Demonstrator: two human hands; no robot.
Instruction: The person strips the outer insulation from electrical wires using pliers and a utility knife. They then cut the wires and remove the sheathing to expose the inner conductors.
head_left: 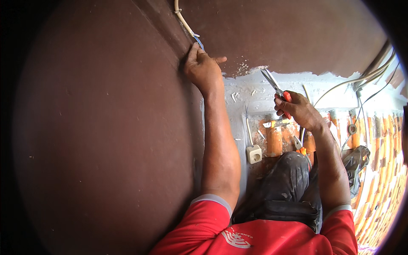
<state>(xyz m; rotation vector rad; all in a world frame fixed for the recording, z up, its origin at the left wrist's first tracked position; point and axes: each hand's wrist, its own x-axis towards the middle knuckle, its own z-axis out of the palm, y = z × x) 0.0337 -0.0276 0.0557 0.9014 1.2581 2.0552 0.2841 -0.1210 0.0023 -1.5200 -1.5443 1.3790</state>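
Upper centre of the frame, the left hand pinches its grip closed on a cream cable against the brown wall; right of it, the right hand grips orange-handled pliers tightly, tips spread

I see the brown wall closing off the whole left side; no passage there. My left hand presses the cable into the wall corner, so that corner line is occupied. Between both forearms the grey ledge lies open, with only small scraps on it. My right hand holds pliers above it. Lower, the socket and dark bag block the way. Loose wires hang at right.
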